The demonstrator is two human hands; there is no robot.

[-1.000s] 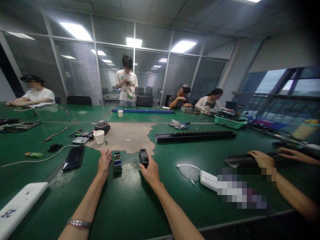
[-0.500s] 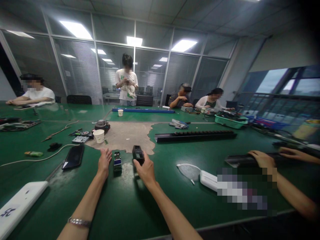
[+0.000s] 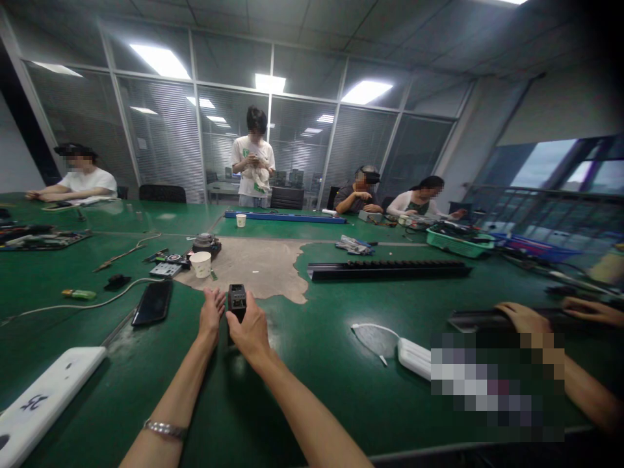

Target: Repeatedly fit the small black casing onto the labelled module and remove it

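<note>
My right hand (image 3: 249,328) grips a black rectangular casing (image 3: 237,299), thumb on its near side and fingers along its right. The casing stands upright over the green table, with openings in its top end. My left hand (image 3: 212,312) is just left of the casing, fingers stretched forward and a small gap between them; it holds nothing. A small circuit module seen earlier between the hands is not visible now. Left of my left hand lies a black phone (image 3: 153,303). A paper cup (image 3: 200,264) stands beyond it on the bare patch (image 3: 258,260).
Power strips lie at the left (image 3: 58,390) and right (image 3: 414,356). Black rails lie ahead (image 3: 390,270) and at the right (image 3: 468,320), where another person's hands (image 3: 529,322) rest. Several people are beyond the table (image 3: 331,364). A green basket (image 3: 458,244) sits at the far right.
My right hand has moved left with the black casing, over the place where the small module stood. My left hand stays nearly in place. The view has shifted slightly.
</note>
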